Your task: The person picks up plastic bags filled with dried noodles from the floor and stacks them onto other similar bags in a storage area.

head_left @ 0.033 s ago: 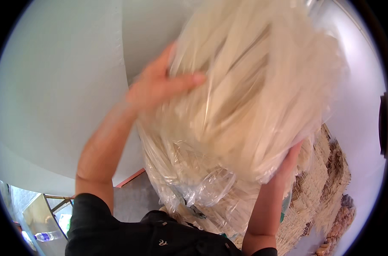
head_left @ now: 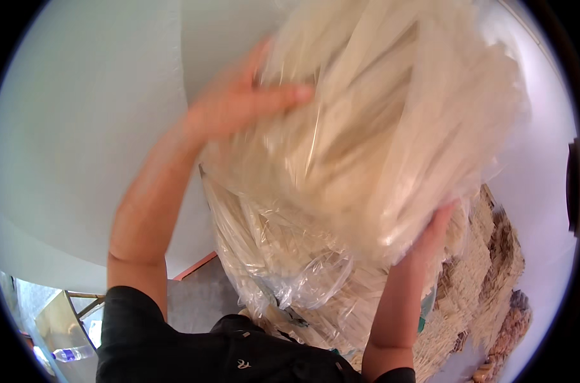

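Observation:
A large clear plastic bag (head_left: 366,140) full of long, pale cream strips hangs tilted in front of me, blurred by motion. What the strips are I cannot make out. My left hand (head_left: 239,102) grips the bag's upper left side, thumb across the front and fingers partly hidden along its edge. Down at the bag's lower right corner, my right hand (head_left: 435,231) holds it from beneath, most of its fingers behind the plastic. Directly below lies another clear bag (head_left: 290,255) of similar strips, its crumpled plastic shining.
Stacks of pale, thin sticks or strips (head_left: 459,306) lie at the lower right, with a reddish-brown bundle (head_left: 510,329) beside them. A big white curved panel (head_left: 85,140) rises on the left. At the lower left is a plastic bottle (head_left: 73,353) with a purple cap.
The held bag has shifted slightly up and to the right. My left hand has risen with it, and my right hand has moved up a little.

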